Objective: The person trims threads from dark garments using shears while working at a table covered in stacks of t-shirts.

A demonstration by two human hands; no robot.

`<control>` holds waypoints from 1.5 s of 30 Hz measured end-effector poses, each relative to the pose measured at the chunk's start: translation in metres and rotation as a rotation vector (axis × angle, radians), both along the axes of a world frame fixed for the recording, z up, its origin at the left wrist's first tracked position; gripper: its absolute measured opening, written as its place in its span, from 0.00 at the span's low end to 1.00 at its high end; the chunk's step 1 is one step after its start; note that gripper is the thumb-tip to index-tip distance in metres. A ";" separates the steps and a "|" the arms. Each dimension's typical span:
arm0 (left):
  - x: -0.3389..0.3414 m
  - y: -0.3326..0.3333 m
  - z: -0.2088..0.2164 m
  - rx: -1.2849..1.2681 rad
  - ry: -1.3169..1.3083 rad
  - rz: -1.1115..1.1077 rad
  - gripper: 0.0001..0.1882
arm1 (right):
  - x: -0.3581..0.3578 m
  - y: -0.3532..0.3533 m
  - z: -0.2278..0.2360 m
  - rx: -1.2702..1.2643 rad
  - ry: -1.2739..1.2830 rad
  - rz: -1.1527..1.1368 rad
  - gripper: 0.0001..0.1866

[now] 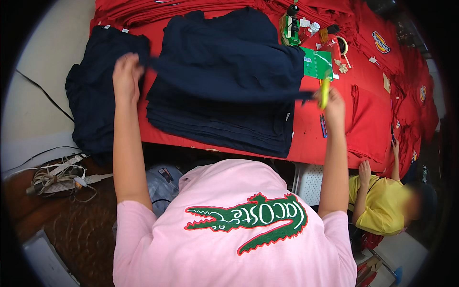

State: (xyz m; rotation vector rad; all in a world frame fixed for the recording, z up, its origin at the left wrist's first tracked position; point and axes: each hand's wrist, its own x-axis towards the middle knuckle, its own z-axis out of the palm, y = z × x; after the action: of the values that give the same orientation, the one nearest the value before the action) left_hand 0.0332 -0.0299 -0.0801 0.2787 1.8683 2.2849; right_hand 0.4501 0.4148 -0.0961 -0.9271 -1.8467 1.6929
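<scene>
Green spiral notebook; roll of beige tape; small white bottle; tangled grey cables; stacked red garments.

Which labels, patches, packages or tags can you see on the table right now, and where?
Green notebook: beside the navy garment stack, rectangular, with a small white barcode sticker.
Oval patch: on a red garment at far right, yellow, red and blue.
Small white bottle: far edge, by a green holder.
Tape roll: pale ring.

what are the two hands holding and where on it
Both hold one navy garment spread above the navy stack: left hand grips its left edge, right hand its right edge, along with a yellow marker.
</scene>
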 end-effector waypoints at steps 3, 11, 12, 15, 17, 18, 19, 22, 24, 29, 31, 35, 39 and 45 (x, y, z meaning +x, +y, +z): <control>0.037 0.087 0.084 0.181 0.465 -0.099 0.23 | -0.035 0.014 0.056 -0.005 0.273 -0.222 0.15; 0.187 0.103 -0.025 -0.640 0.595 -0.671 0.07 | 0.014 -0.062 -0.040 0.093 -0.073 0.097 0.15; 0.203 0.099 -0.054 -0.673 0.662 -0.712 0.08 | 0.021 -0.080 -0.056 0.031 -0.145 0.107 0.16; 0.247 0.104 -0.088 -0.774 0.596 -0.698 0.07 | 0.038 -0.113 -0.060 0.213 -0.483 0.294 0.23; 0.256 0.116 -0.091 -0.841 0.694 -0.699 0.06 | 0.054 -0.106 -0.088 0.621 -0.412 0.393 0.23; 0.259 0.119 -0.092 -0.878 0.740 -0.688 0.06 | 0.050 -0.105 -0.077 0.545 -0.529 0.400 0.22; 0.261 0.121 -0.093 -0.901 0.737 -0.698 0.06 | 0.051 -0.099 -0.073 0.501 -0.579 0.355 0.22; 0.259 0.127 -0.088 -0.968 0.648 -0.731 0.04 | 0.060 -0.079 -0.078 0.362 -0.607 0.225 0.24; 0.260 0.130 -0.080 -0.999 0.477 -0.760 0.03 | 0.078 -0.057 -0.086 0.310 -0.649 0.220 0.24; 0.257 0.130 -0.082 -0.670 -0.014 -0.632 0.04 | 0.096 -0.038 -0.061 0.173 -0.662 0.206 0.21; 0.250 0.140 -0.085 -0.326 -0.074 -0.389 0.06 | 0.094 -0.035 -0.063 0.157 -0.603 0.183 0.18; 0.256 0.162 -0.107 0.149 -0.486 0.002 0.18 | 0.072 -0.040 -0.057 0.193 -0.527 0.280 0.13; 0.294 0.182 -0.124 0.202 -0.445 0.044 0.34 | 0.058 -0.060 -0.033 0.201 -0.446 0.376 0.09; 0.317 0.196 -0.120 0.027 -0.363 -0.015 0.21 | 0.066 -0.069 -0.012 0.426 -0.577 0.573 0.15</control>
State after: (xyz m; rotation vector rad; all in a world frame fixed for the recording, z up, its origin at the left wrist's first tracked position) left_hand 0.3500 0.1658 -0.2004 -0.1128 1.6462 2.1737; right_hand 0.5160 0.3455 -0.1081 -0.7954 -2.9396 1.2735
